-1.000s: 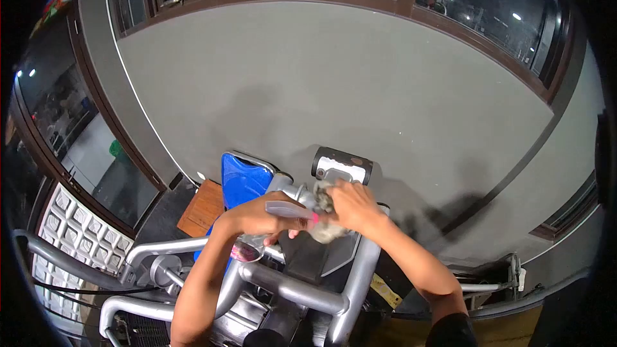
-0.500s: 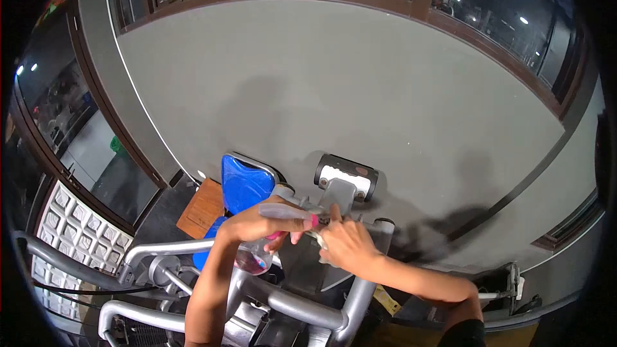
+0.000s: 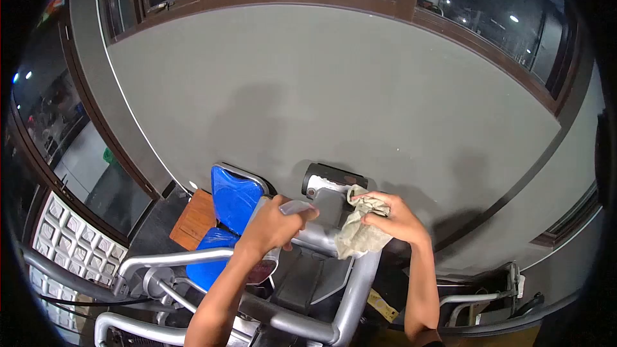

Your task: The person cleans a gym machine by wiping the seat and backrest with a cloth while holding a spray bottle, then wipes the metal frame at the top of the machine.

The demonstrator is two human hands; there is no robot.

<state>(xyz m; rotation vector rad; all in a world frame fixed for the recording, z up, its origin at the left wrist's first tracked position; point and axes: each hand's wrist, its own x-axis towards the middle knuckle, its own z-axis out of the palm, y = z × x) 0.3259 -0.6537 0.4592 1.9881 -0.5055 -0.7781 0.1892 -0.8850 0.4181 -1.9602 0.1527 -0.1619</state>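
My left hand (image 3: 273, 225) is closed around a spray bottle (image 3: 265, 268) with a translucent head and a clear body showing some pink at its lower part. My fingers hide most of its grip. In my right hand (image 3: 400, 220) a crumpled, pale beige cloth (image 3: 363, 234) is pinched and hangs down in front of a silver tube. Both hands are above the silver-grey metal frame (image 3: 299, 321) of what looks like an exercise machine. A grey upright with a black and white cylindrical end (image 3: 331, 180) stands just beyond them.
A blue chair (image 3: 236, 196) and a brown wooden board (image 3: 193, 220) are at the left, near the grey wall (image 3: 334, 90). Silver handlebars (image 3: 173, 254) reach out to the left. A yellow item (image 3: 382, 305) lies low on the right. Brown-framed windows line the top.
My hands have moved apart. The right hand has drawn back to the right, with the cloth now hanging in view. My left hand has turned with the spray bottle, and the view has shifted slightly.
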